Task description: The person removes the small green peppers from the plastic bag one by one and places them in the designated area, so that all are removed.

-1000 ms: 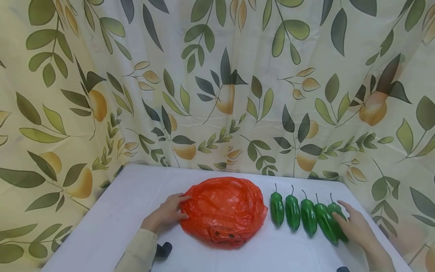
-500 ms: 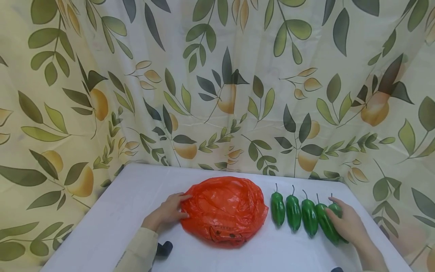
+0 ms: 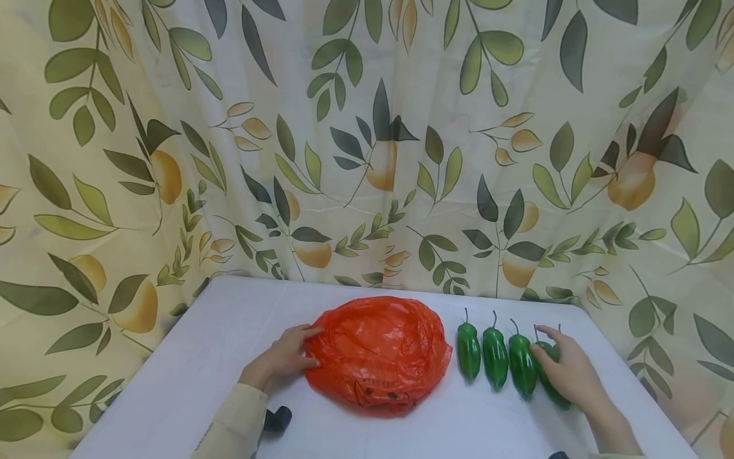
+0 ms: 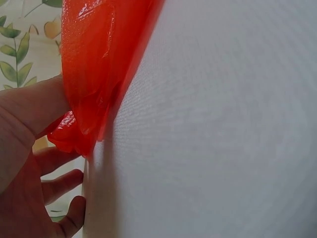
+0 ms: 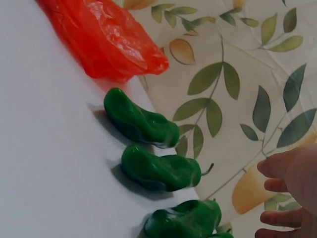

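A crumpled red plastic bag (image 3: 373,357) lies in the middle of the white table. My left hand (image 3: 283,354) touches its left edge, thumb and index finger spread apart; the left wrist view shows a fold of the bag between them. To the right of the bag, several glossy green peppers (image 3: 468,352) lie in a row, their thin stems pointing away from me. Over the right end of the row is my right hand (image 3: 576,376), fingers loosely extended. It partly covers one pepper (image 3: 552,390) and hides most of the rightmost one, whose stem tip shows.
A leaf-and-fruit patterned curtain (image 3: 367,159) hangs behind the table (image 3: 246,306) and along its sides. A black rounded piece (image 3: 279,419) shows beside my left wrist, and a similar dark piece (image 3: 558,455) by the right forearm at the bottom edge.
My right hand has moved left along the pepper row, from the rightmost pepper to over the one beside it. The left hand and the red bag have stayed in place.
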Demonstrator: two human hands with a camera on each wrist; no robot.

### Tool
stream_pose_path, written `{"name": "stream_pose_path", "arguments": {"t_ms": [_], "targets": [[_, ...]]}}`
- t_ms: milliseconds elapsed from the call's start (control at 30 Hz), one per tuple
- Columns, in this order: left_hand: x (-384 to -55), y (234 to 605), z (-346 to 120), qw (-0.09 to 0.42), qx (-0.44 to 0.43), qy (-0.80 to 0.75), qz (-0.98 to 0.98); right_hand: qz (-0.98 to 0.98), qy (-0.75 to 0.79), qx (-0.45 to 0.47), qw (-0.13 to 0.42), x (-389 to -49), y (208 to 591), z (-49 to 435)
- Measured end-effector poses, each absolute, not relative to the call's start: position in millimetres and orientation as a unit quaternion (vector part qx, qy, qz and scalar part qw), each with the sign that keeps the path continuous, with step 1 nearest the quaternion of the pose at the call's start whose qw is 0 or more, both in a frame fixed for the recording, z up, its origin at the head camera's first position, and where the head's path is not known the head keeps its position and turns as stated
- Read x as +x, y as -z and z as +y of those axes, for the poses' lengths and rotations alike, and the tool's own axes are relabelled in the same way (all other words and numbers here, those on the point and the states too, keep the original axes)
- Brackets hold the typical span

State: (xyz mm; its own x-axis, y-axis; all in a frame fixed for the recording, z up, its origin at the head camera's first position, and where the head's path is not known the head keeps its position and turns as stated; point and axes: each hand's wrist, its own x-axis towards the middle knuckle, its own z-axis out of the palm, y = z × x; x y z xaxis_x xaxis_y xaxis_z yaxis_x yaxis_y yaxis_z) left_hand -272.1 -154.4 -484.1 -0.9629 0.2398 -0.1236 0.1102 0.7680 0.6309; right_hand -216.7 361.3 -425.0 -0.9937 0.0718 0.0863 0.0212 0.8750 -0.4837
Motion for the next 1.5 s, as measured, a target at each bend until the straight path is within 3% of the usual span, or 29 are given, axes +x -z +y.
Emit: {"name": "stream_pose_path", "arguments": {"t_ms": [433, 1500], "targets": [[-269, 481, -154, 0.105, 0.088, -0.338, 0.931, -0.971, -0.227, 0.004, 0.078, -215, 428, 341], [-268, 464, -154, 0.105, 0.113, -0.357, 0.921, -0.973, -0.228, 0.015, 0.044, -214, 439, 331]]}}
